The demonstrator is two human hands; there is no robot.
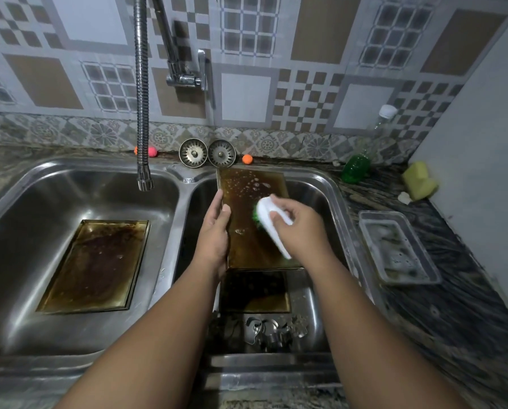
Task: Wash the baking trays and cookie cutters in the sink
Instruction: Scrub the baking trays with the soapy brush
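A brown-stained baking tray stands tilted in the right sink basin, soap bubbles on its upper part. My left hand grips its left edge. My right hand holds a white scrub brush with green bristles pressed against the tray's face. A second dark tray lies flat under it on the basin floor. Several metal cookie cutters sit at the basin's near end. A third stained tray lies flat in the left sink basin.
A flexible faucet hose hangs over the left basin. Two sink strainers stand at the back ledge. On the right counter are a green dish-soap bottle, a yellow sponge and a clear plastic container.
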